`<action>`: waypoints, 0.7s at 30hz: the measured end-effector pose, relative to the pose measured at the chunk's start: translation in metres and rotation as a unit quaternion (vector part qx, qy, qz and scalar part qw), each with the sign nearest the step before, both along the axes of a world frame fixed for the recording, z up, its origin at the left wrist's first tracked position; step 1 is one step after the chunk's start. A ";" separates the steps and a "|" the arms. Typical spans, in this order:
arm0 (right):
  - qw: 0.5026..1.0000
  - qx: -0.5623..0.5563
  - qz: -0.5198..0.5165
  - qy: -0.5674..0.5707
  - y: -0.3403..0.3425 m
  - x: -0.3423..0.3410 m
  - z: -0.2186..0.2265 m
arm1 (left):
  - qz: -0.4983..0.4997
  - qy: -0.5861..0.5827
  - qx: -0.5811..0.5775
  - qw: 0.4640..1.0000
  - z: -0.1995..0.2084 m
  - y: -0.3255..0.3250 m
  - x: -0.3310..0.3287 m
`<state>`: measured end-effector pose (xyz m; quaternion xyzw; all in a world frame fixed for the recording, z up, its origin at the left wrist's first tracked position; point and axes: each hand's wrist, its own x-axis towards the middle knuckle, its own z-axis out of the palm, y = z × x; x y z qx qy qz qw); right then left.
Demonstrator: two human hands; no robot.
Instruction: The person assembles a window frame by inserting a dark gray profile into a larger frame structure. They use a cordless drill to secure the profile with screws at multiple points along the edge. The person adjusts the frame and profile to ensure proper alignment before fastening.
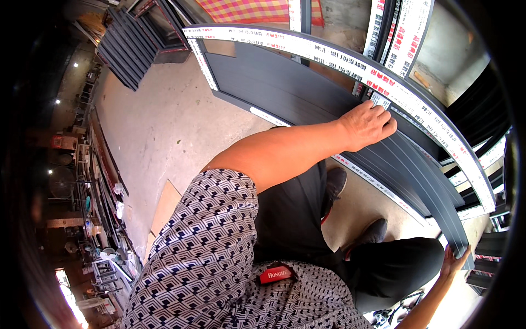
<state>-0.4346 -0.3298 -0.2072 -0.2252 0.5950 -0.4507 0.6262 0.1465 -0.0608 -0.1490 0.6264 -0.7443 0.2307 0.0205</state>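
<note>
A long dark grey slat (433,186) slants across the right part of a framed grey panel (285,82). My left hand (368,125) is closed at the slat's upper end, with its fingers curled by the panel's far rail; the fingertips are partly hidden. A small white label (379,100) shows just beyond those fingers. Down at the right, my right hand (453,262) grips the slat's other end, which sticks out past the near corner of the frame. White tape with red and black print covers the frame's curved-looking far rail (350,66).
Stacked dark grey profiles (127,52) lie on the concrete floor (159,109) at the far left. Tools and long bars (104,164) line the left side. Taped upright profiles (402,33) stand behind the panel. My shoes (335,183) are close to its near edge.
</note>
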 end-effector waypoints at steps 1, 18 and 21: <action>1.000 0.006 -0.003 0.007 0.003 0.001 0.001 | -0.003 -0.003 0.002 1.000 0.000 0.000 -0.002; 1.000 0.010 0.017 -0.010 -0.079 -0.007 0.003 | 0.020 -0.006 -0.004 1.000 -0.001 -0.033 -0.008; 1.000 -0.013 0.011 -0.006 -0.088 -0.005 0.004 | 0.019 -0.009 -0.017 1.000 -0.002 -0.038 -0.005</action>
